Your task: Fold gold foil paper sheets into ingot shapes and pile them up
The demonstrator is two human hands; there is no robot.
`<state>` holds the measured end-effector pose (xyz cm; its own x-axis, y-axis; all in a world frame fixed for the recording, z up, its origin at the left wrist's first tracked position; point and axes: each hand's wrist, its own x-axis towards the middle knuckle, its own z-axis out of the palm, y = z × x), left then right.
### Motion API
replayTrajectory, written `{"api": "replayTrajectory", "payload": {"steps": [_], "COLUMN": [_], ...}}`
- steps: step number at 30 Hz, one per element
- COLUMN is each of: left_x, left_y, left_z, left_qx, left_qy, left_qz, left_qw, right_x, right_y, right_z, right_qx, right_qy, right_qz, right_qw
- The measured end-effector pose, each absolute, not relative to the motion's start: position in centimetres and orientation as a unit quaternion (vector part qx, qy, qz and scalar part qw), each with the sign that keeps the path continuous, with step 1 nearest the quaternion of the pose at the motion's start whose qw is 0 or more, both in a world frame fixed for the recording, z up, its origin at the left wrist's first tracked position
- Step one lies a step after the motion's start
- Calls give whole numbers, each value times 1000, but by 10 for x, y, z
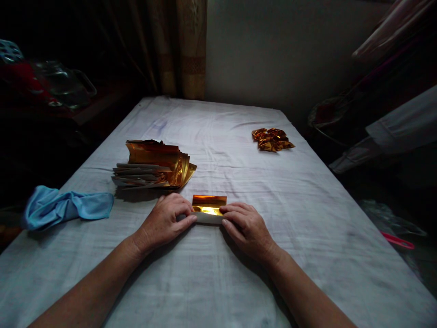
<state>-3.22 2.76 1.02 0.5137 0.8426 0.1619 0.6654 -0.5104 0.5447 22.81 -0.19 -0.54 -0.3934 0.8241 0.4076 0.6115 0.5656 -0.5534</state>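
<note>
Foil (209, 210) lies nearer than the stack (153, 155) and right of it, long axis left-to-right, grey edge (209, 219) nearside. Left hand (167, 216) and right hand (247, 227): clamped on foil ends, partly hiding them.

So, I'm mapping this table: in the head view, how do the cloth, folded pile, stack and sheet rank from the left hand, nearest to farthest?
From the left hand:
1. Sheet: touching it, on its right.
2. Stack: just beyond it.
3. Cloth: off to its left.
4. Folded pile: far right side.
</note>
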Motion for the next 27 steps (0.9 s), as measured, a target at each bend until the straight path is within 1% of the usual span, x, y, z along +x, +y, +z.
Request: {"api": "replayTrajectory", "payload": {"steps": [8, 13, 19, 22, 24, 27], "left_x": [-30, -38, -35, -30, -28, -27], "left_y": [27, 34, 32, 27, 25, 25], "left_z": [14, 13, 0, -6, -9, -10], "left_qx": [838, 835, 828, 822, 817, 812], "left_qy": [463, 448, 488, 512, 527, 538], "left_qz": [206, 221, 241, 224, 212, 201], "left_qw": [201, 232, 136, 107, 97, 99], "right_x": [228, 230, 233, 234, 235, 235], "right_y": [0, 1, 1, 2, 3, 5], "right_z": [-9, -7, -4, -7, -11, -19], "right_qx": [-442, -435, -426, -442, -491, -575], "right_qy": [-810, -810, -814, -808, -784, -746], "right_qz": [157, 172, 182, 154, 108, 49], "right_qw": [351, 355, 350, 358, 364, 331]}}
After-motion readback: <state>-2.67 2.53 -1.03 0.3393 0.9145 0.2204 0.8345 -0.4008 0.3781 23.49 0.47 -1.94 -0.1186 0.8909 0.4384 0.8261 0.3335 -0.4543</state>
